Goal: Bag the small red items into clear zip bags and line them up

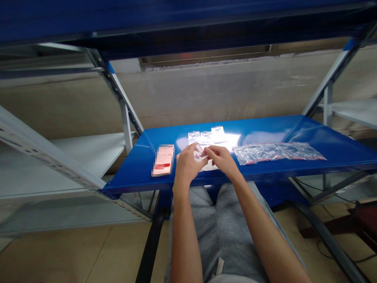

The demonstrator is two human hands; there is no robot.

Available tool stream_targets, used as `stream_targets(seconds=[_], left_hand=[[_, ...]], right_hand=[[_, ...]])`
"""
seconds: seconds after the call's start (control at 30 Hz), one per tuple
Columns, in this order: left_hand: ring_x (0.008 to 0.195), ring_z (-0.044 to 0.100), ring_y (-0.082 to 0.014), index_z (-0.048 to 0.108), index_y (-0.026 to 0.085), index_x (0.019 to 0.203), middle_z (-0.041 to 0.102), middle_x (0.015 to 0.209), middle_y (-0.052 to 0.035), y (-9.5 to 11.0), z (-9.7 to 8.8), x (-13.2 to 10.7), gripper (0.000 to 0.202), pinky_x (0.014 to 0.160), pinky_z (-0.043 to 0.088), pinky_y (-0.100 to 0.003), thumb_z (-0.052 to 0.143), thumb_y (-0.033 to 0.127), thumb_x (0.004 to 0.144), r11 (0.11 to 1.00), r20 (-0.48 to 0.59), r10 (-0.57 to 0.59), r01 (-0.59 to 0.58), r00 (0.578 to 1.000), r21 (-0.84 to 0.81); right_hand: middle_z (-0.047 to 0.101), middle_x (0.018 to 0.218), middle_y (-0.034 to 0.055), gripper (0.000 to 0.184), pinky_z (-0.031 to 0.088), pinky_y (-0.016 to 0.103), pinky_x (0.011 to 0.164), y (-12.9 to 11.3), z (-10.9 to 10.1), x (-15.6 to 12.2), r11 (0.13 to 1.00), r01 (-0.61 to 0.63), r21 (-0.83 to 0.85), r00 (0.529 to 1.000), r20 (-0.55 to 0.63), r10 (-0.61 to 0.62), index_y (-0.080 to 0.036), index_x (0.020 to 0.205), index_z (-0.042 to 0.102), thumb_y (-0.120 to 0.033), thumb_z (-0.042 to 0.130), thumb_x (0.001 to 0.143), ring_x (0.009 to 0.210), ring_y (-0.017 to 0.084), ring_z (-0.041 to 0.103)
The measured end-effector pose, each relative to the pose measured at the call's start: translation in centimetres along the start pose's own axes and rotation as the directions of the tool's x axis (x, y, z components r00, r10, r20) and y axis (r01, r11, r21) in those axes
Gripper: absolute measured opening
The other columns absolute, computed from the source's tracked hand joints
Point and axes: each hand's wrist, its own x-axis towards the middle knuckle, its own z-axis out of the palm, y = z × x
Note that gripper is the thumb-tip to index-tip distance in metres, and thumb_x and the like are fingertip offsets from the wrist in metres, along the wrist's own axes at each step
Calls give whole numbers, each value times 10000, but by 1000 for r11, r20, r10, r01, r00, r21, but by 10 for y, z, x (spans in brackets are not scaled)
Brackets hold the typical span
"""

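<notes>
Between my two hands is a small clear zip bag with a reddish strip along its edge. My left hand is curled around the bag's left side, its fingers closed on it. With thumb and finger, my right hand pinches the bag's upper right edge. Just beyond my hands, several small clear bags lie flat on the blue shelf. Under my hands shows a pale, whitish thing, mostly hidden. To the right, a row of overlapping clear zip bags with red edges rests on the shelf.
A phone with a lit screen lies left of my hands. Metal posts stand at the shelf's sides, and another blue shelf hangs overhead. Black chair armrests flank my legs. A wall stands behind.
</notes>
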Motion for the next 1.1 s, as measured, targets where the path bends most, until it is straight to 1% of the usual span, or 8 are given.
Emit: stream_targets(seconds=[0.13, 0.23, 0.3, 0.43, 0.5, 0.7, 0.83, 1.1], left_hand=[[1044, 722, -262, 682, 208, 1244, 756, 1172, -104, -4, -1, 1, 418, 923, 561, -378, 762, 396, 879, 999, -4, 1, -1, 1000, -36], [937, 726, -234, 701, 195, 1211, 768, 1086, -90, -6, -4, 1, 387, 851, 570, -351, 754, 385, 879, 998, 2, -15, 15, 1000, -55], [896, 718, -221, 699, 186, 1226, 769, 1064, -85, -8, -6, 0, 401, 831, 573, -348, 753, 378, 878, 998, -4, -29, 29, 1000, -63], [857, 699, -211, 689, 182, 1259, 765, 1058, -81, -15, -11, -3, 445, 825, 573, -357, 749, 415, 885, 998, -25, -45, 44, 999, -53], [847, 693, -207, 690, 186, 1259, 761, 1048, -76, -18, -12, -4, 443, 820, 569, -352, 742, 427, 890, 998, -33, -46, 44, 998, -44], [851, 685, -205, 682, 174, 1282, 760, 1061, -85, -25, -12, -5, 462, 819, 564, -349, 729, 437, 904, 998, -13, -55, 55, 998, -42], [871, 691, -208, 684, 173, 1276, 759, 1091, -92, -24, -12, -6, 443, 833, 570, -354, 734, 410, 904, 998, 12, -46, 47, 999, -40], [911, 708, -230, 695, 189, 1271, 762, 1092, -95, -22, -10, -6, 456, 850, 578, -374, 741, 448, 898, 997, 33, -53, 55, 998, -62]], right_hand=[[618, 647, 12, 446, 441, 270, 512, 0, 0, 1, 999, 25, -43, 1000, 13, -24, -205, 741, 658, -586, 551, 946, 590, 160, 593], [721, 796, 51, 390, 454, 262, 506, 2, -4, 1, 998, -21, 58, 1000, 19, 20, -201, 918, 688, -565, 553, 942, 712, 206, 710], [757, 870, 70, 346, 461, 262, 521, 7, -12, 3, 998, -40, 50, 998, -43, 42, -202, 997, 677, -523, 563, 936, 764, 222, 743], [761, 848, 62, 179, 525, 328, 712, 26, -30, 8, 963, -65, -262, 964, -266, -8, -208, 968, 700, -338, 604, 890, 794, 224, 724], [762, 872, 73, 151, 524, 360, 785, 37, -36, 13, 911, -87, -404, 956, -292, -38, -198, 950, 713, -252, 593, 876, 788, 223, 704], [742, 938, 118, 207, 497, 383, 896, 57, -31, 23, 767, -64, -639, 972, -212, -96, -156, 985, 755, -131, 584, 873, 887, 253, 674], [718, 1014, 137, 228, 485, 367, 897, 59, -26, 25, 701, -81, -709, 983, -175, -64, -161, 992, 777, -106, 583, 885, 937, 258, 658], [683, 1002, 135, 156, 479, 360, 868, 61, -27, 26, 692, -98, -715, 986, -164, -30, -163, 944, 759, -143, 609, 908, 903, 252, 641]])
